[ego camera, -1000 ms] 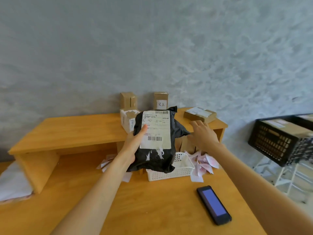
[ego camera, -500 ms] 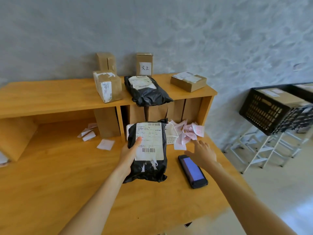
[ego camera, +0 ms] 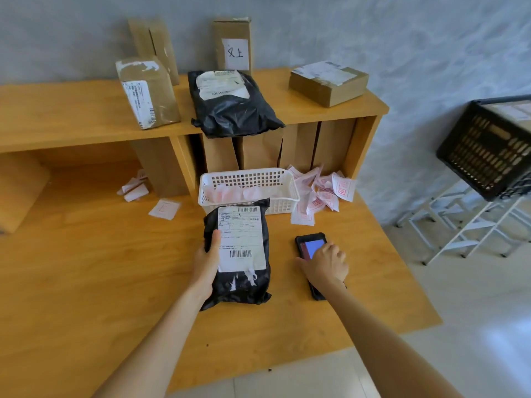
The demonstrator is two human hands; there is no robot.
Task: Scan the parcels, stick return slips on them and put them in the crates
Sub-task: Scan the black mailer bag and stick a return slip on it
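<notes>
A black poly-bag parcel (ego camera: pixel 240 285) with a white barcode label lies face up on the wooden table (ego camera: pixel 86 282). My left hand (ego camera: pixel 205 262) grips its left edge, thumb on the label. Just to its right lies a dark handheld scanner (ego camera: pixel 311 246) with a lit blue screen. My right hand (ego camera: pixel 326 264) is closed over its lower half, thumb on the left edge. Pink-printed return slips (ego camera: pixel 324 191) lie loose beside and inside a white basket (ego camera: pixel 247 175) behind the parcel. A black crate (ego camera: pixel 485 150) with a box in it sits on a white rack at the right.
On the shelf top are a second black parcel (ego camera: pixel 232 104), a taped box (ego camera: pixel 148 91), a flat box (ego camera: pixel 327 83) and two upright boxes (ego camera: pixel 234 44). Brown envelopes stand under the shelf. Stray slips (ego camera: pixel 165 208) lie to the left. The table edge is near my arms.
My left hand has lowered the black parcel from in front of the shelf down onto the table. My right hand has come down from the shelf and closed on the scanner.
</notes>
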